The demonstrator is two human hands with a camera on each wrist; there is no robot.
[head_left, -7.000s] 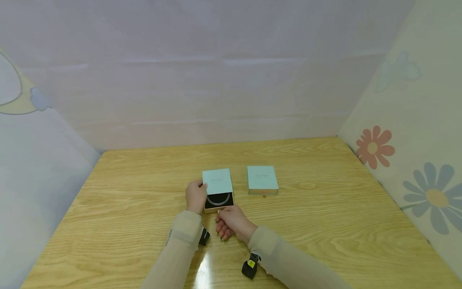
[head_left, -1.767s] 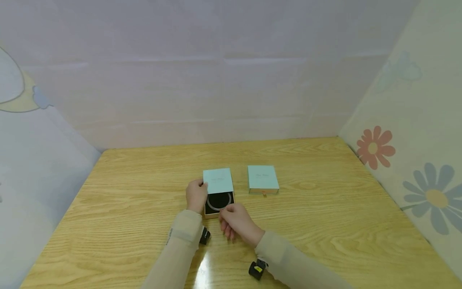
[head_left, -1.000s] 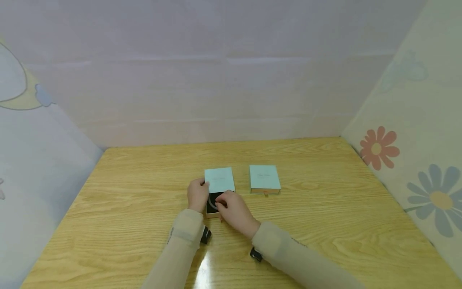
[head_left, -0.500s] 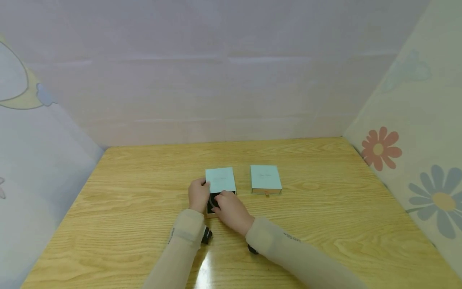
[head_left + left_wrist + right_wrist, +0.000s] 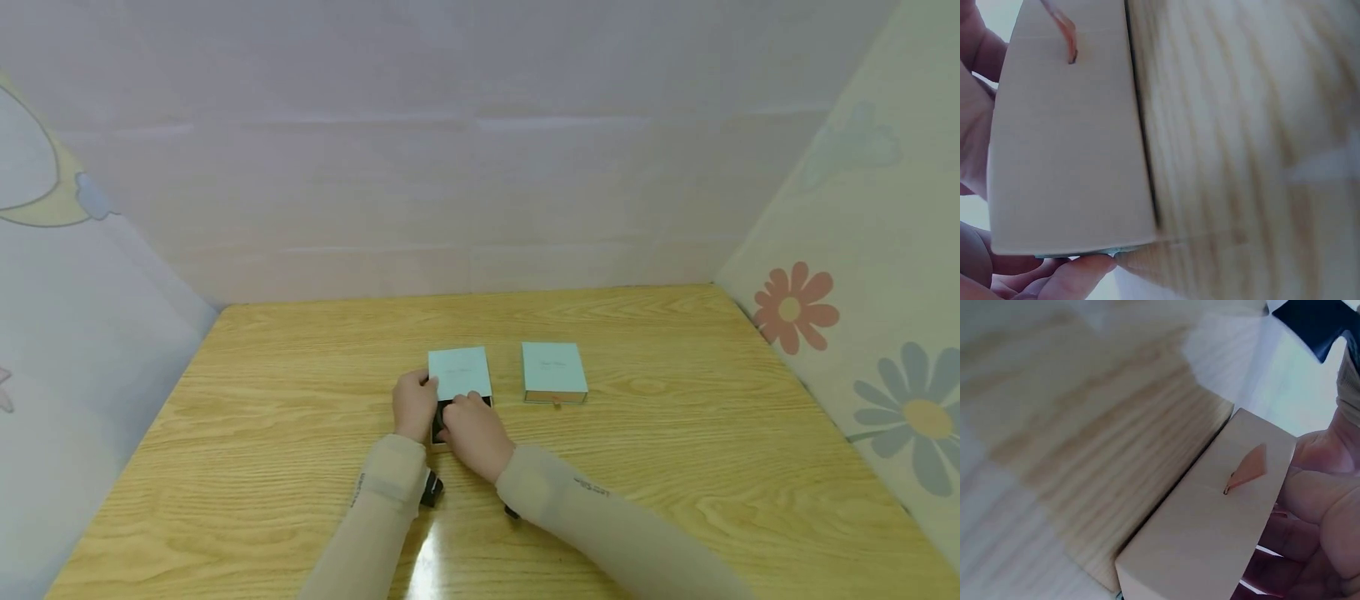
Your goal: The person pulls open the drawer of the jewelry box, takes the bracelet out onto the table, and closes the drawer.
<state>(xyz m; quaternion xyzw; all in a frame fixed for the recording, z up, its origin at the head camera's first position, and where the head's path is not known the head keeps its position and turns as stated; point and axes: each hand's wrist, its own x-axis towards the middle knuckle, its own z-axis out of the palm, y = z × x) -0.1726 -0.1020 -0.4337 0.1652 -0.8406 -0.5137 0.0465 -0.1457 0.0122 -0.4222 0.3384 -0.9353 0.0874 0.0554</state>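
A pale-blue jewellery box [image 5: 459, 371] lies on the table with its drawer [image 5: 440, 447] pulled partway out toward me. My left hand [image 5: 414, 406] grips the left side of the sleeve, thumb on the top edge. Over the drawer, my right hand [image 5: 477, 435] reaches in with bent fingers. It covers most of the dark lining and the bangle seen there earlier, so whether the fingers pinch the bangle is hidden. Both wrist views show the cream drawer front [image 5: 1066, 156], and the right one its orange ribbon pull [image 5: 1250, 467]. Right-hand fingers [image 5: 1285, 537] are behind that front.
A second pale-blue box [image 5: 553, 367], closed, sits to the right with a small ribbon tab at its front. Wood-grain table [image 5: 675, 467] surrounds both boxes. Cloth backdrops stand behind and at both sides.
The drawer was pulled further out earlier, showing the bangle. Since then my right hand has left the drawer front and moved up and in over the bangle. My left hand stays on the sleeve.
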